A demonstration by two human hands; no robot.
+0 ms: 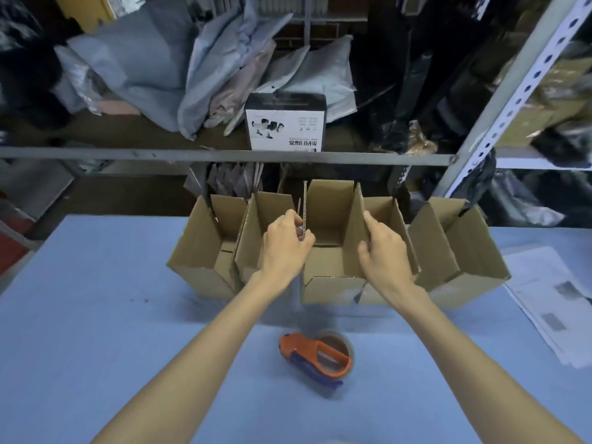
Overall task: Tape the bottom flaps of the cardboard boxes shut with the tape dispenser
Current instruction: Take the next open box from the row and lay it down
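Several open cardboard boxes stand in a row at the far side of the blue table (pixel 96 315). The middle box (pixel 330 248) has its flaps standing up. My left hand (pixel 285 248) pinches its left flap edge. My right hand (pixel 384 251) grips its right flap. An orange and blue tape dispenser (pixel 315 355) with a roll of clear tape lies on the table in front of the boxes, between my forearms, touched by neither hand.
Neighbouring boxes stand on the left (pixel 208 248) and right (pixel 458 251). Printed papers (pixel 551 299) lie at the table's right edge. Behind runs a grey metal shelf rail (pixel 224 155), carrying a white product box (pixel 286 123) and grey mailer bags (pixel 192 59).
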